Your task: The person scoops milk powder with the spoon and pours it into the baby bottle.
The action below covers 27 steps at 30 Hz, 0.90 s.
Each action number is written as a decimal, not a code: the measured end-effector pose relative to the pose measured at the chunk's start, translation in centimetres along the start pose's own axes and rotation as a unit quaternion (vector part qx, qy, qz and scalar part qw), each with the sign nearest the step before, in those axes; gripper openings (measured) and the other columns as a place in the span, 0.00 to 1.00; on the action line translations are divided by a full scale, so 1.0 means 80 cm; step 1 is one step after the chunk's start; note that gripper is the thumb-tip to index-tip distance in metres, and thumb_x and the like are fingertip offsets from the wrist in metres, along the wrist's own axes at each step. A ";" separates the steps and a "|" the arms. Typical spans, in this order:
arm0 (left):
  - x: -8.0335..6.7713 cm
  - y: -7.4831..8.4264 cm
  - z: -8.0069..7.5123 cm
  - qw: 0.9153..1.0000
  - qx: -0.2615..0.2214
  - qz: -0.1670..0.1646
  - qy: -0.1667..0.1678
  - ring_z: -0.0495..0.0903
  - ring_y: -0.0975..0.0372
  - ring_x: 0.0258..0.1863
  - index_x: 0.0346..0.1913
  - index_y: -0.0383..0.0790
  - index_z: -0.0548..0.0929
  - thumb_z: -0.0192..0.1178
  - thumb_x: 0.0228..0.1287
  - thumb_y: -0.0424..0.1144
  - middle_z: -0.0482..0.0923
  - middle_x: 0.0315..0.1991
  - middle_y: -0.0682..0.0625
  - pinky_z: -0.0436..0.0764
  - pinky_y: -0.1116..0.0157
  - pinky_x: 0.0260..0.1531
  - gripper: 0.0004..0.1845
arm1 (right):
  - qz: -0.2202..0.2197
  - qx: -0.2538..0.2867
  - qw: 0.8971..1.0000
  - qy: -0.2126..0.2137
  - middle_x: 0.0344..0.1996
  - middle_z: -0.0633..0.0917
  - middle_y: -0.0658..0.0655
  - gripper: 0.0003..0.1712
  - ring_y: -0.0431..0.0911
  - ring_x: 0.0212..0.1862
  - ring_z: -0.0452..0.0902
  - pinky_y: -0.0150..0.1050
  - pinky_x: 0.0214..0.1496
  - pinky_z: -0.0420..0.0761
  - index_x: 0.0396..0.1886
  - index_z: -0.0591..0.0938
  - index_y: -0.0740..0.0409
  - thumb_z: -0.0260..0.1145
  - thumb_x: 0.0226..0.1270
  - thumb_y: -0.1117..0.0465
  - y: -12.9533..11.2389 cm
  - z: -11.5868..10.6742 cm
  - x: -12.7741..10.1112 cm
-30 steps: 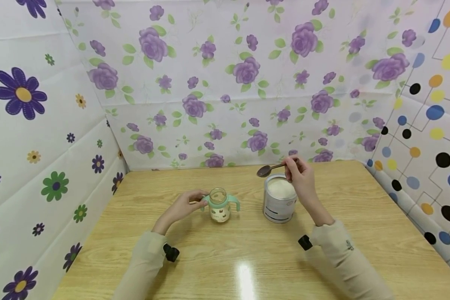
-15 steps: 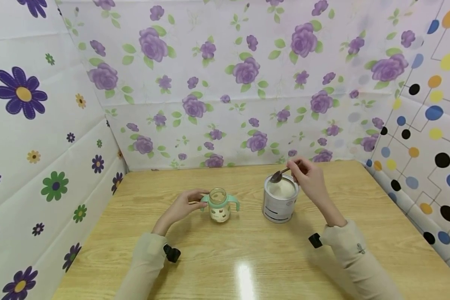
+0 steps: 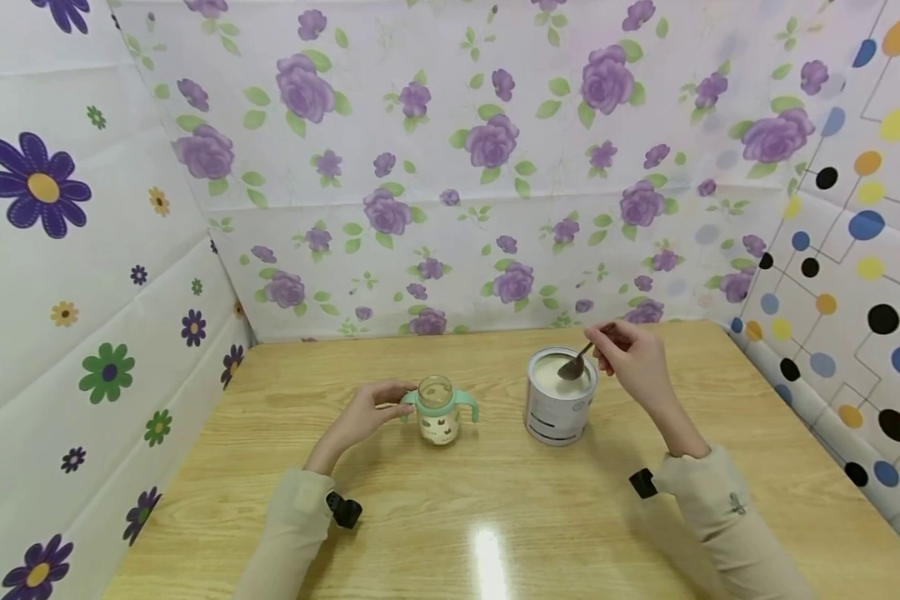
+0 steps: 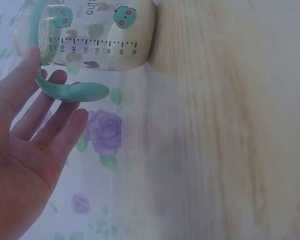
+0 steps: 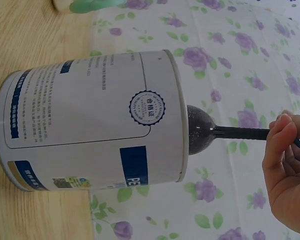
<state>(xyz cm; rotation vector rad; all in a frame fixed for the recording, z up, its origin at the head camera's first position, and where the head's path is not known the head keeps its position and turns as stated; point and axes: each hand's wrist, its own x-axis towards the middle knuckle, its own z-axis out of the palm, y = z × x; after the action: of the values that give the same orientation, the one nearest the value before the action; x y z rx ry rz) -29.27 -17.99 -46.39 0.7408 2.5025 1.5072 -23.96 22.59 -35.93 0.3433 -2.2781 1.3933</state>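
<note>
A small clear baby bottle [image 3: 438, 412] [image 4: 90, 32] with mint green handles stands open on the wooden table [image 3: 495, 517], some pale powder at its bottom. My left hand [image 3: 366, 413] [image 4: 27, 150] touches its left handle [image 4: 72, 91] with relaxed fingers. A white tin [image 3: 558, 397] [image 5: 95, 120] of white powder stands to the right. My right hand [image 3: 633, 358] [image 5: 290, 170] pinches a dark spoon [image 3: 574, 367] [image 5: 210, 132] by its handle, with the bowl dipping into the tin's open top.
Floral and dotted sheets [image 3: 457, 167] wall the table in on the left, back and right. The table's front half shows bare wood with a glare spot [image 3: 487, 550].
My right hand has carried the spoon from above the tin's left rim rightward and down into the tin. The left hand and bottle have stayed put.
</note>
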 end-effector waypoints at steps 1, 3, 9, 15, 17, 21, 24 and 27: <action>0.001 0.000 0.000 1.000 0.001 0.000 0.002 0.79 0.50 0.55 0.60 0.46 0.79 0.63 0.65 0.41 0.81 0.55 0.44 0.84 0.59 0.49 0.20 | -0.003 0.000 1.000 0.000 0.18 0.80 0.56 0.11 0.35 0.16 0.73 0.34 0.17 0.78 0.35 0.83 0.68 0.62 0.70 0.62 0.001 0.000 0.001; 0.002 0.001 0.000 1.000 0.004 -0.002 0.005 0.80 0.51 0.55 0.59 0.46 0.80 0.63 0.65 0.41 0.81 0.55 0.44 0.83 0.59 0.49 0.20 | -0.008 0.000 1.000 0.002 0.16 0.80 0.49 0.11 0.35 0.16 0.73 0.34 0.17 0.78 0.35 0.83 0.68 0.62 0.70 0.63 0.004 0.000 0.001; 0.003 0.002 0.001 1.000 0.009 0.009 0.005 0.81 0.50 0.52 0.59 0.42 0.80 0.61 0.66 0.39 0.82 0.53 0.42 0.84 0.58 0.48 0.18 | -0.025 -0.005 1.000 0.017 0.18 0.82 0.58 0.09 0.43 0.16 0.75 0.32 0.17 0.78 0.35 0.84 0.66 0.63 0.69 0.63 0.038 0.007 0.008; 0.002 0.001 0.000 1.000 0.016 0.005 0.007 0.81 0.51 0.51 0.59 0.42 0.80 0.61 0.66 0.40 0.82 0.53 0.42 0.83 0.58 0.48 0.19 | -0.045 0.010 0.999 0.016 0.20 0.82 0.62 0.10 0.47 0.18 0.77 0.31 0.18 0.79 0.35 0.85 0.64 0.64 0.69 0.60 0.059 0.016 0.011; 0.002 0.001 0.001 1.000 0.017 0.001 0.009 0.82 0.52 0.51 0.58 0.43 0.80 0.62 0.66 0.41 0.82 0.52 0.43 0.83 0.59 0.48 0.18 | -0.044 0.016 0.999 0.016 0.20 0.82 0.61 0.11 0.49 0.18 0.78 0.32 0.19 0.79 0.35 0.84 0.64 0.64 0.70 0.59 0.062 0.017 0.011; 0.002 0.002 0.002 1.000 0.019 -0.002 0.012 0.82 0.54 0.50 0.58 0.45 0.81 0.62 0.66 0.42 0.83 0.52 0.45 0.84 0.60 0.47 0.18 | -0.033 0.026 0.999 0.006 0.21 0.82 0.62 0.11 0.49 0.19 0.78 0.31 0.19 0.79 0.36 0.84 0.66 0.63 0.70 0.61 0.067 0.020 0.010; 0.002 0.002 0.002 1.000 0.018 0.002 0.011 0.82 0.54 0.50 0.58 0.45 0.81 0.61 0.66 0.42 0.83 0.52 0.45 0.83 0.60 0.47 0.18 | -0.022 0.044 0.999 -0.011 0.23 0.82 0.67 0.11 0.43 0.20 0.78 0.30 0.20 0.79 0.37 0.82 0.71 0.60 0.71 0.64 0.064 0.021 0.007; 0.003 0.001 0.002 1.000 0.017 0.001 0.011 0.82 0.54 0.50 0.57 0.45 0.81 0.61 0.66 0.42 0.83 0.52 0.45 0.83 0.60 0.47 0.18 | -0.015 0.047 0.998 -0.030 0.25 0.81 0.69 0.12 0.40 0.21 0.77 0.32 0.22 0.80 0.38 0.81 0.74 0.57 0.73 0.66 0.051 0.021 0.000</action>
<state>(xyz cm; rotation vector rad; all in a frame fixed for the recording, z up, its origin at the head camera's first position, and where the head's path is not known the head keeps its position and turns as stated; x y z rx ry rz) -29.37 -17.72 -46.42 0.7373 2.5504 1.4842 -26.15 23.00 -39.75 0.4533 -2.2496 1.4971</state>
